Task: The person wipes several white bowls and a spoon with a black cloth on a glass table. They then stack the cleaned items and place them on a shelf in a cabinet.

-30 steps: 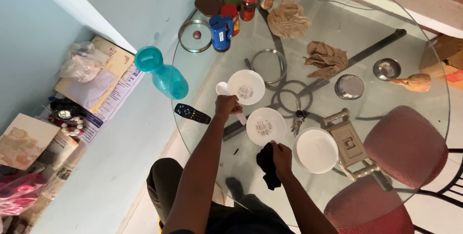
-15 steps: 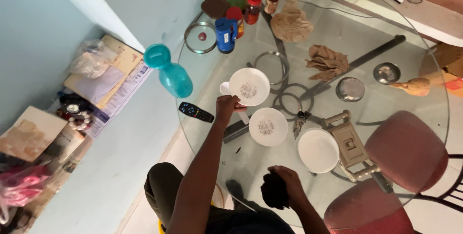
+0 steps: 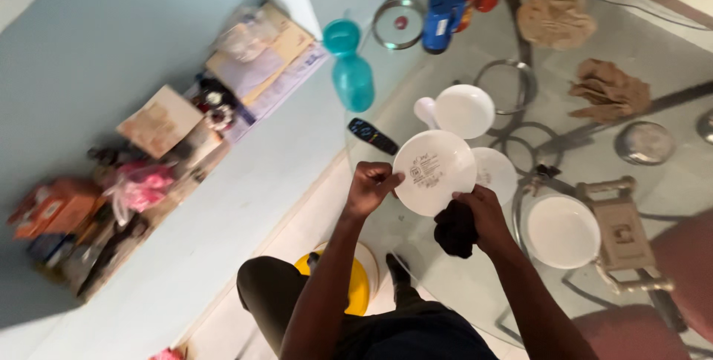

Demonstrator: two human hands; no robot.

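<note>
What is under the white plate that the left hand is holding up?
Under the lifted white plate, another white plate lies on the glass table, partly covered. The rest is hidden.

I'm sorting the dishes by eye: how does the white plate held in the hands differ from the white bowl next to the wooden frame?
The held plate is lifted and tilted, its labelled underside showing; the bowl rests on the glass table, plain side showing. The left hand grips the plate's rim and the right hand holds a black cloth beside it; nothing touches the bowl. Both are round and white.
</note>
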